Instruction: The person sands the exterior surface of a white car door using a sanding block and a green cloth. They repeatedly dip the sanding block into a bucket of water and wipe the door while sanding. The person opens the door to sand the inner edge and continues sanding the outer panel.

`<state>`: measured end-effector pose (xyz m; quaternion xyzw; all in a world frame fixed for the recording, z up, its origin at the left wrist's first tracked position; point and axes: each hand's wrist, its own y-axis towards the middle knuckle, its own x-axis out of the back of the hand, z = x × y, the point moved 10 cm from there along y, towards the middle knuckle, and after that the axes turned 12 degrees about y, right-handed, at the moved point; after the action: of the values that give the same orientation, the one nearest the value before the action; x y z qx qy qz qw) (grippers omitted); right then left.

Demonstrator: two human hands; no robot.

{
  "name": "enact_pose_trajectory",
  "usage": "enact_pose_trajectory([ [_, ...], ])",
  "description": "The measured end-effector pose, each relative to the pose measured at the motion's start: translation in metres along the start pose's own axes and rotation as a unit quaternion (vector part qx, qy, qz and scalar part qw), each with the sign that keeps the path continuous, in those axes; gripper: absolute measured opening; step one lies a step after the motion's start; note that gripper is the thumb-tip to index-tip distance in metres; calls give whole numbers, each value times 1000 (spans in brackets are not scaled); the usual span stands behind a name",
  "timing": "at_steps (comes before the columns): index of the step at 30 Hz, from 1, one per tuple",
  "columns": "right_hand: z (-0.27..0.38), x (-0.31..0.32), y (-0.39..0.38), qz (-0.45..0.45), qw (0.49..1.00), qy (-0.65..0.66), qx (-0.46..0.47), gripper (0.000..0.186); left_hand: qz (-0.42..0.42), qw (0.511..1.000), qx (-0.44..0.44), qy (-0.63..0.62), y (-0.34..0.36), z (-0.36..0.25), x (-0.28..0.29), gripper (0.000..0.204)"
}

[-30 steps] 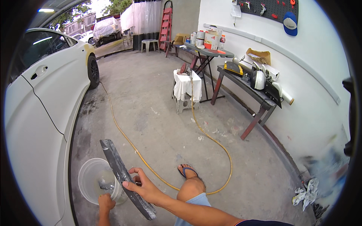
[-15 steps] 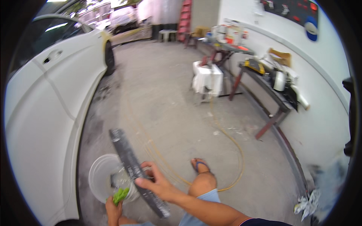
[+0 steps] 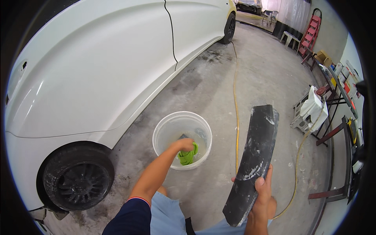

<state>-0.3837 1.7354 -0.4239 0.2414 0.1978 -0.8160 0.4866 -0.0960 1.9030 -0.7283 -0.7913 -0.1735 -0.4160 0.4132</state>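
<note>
My left hand [image 3: 184, 144] is closed on a green cloth [image 3: 187, 156], which hangs inside a translucent white bucket [image 3: 159, 129] on the floor. A dark flat piece [image 3: 184, 136] shows at the bottom of the bucket, partly hidden by my wrist. My right hand [image 3: 262, 188] grips a long, dark grey, slightly curved piece [image 3: 250, 145] with white smudges, held upright at a slant to the right of the bucket, my thumb over its right edge.
A white car [image 3: 86, 66] with a black wheel [image 3: 78, 180] stands along the left. A yellow hose [image 3: 235, 102] runs over the concrete floor [image 3: 211, 94]. At right are a cloth-covered stool [image 3: 313, 102], tables with supplies [image 3: 338, 78] and a red stepladder [image 3: 310, 29].
The view has swung left toward the car. The green cloth, seen in my left hand from half a second ago, is now lower inside the bucket. The dark piece is more upright, right of the bucket.
</note>
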Motion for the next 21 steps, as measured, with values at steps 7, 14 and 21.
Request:
enact_pose_trajectory([
  [7,14,45,-18,-122,991,-49,-1,95,70,993,98,-12,47,-1,-37,71],
  [14,20,55,-30,-55,998,13,-24,96,136,914,-133,360,45,-3,-142,75],
  [21,17,67,-28,-96,995,14,-27,94,169,970,64,165,89,67,-141,61],
])
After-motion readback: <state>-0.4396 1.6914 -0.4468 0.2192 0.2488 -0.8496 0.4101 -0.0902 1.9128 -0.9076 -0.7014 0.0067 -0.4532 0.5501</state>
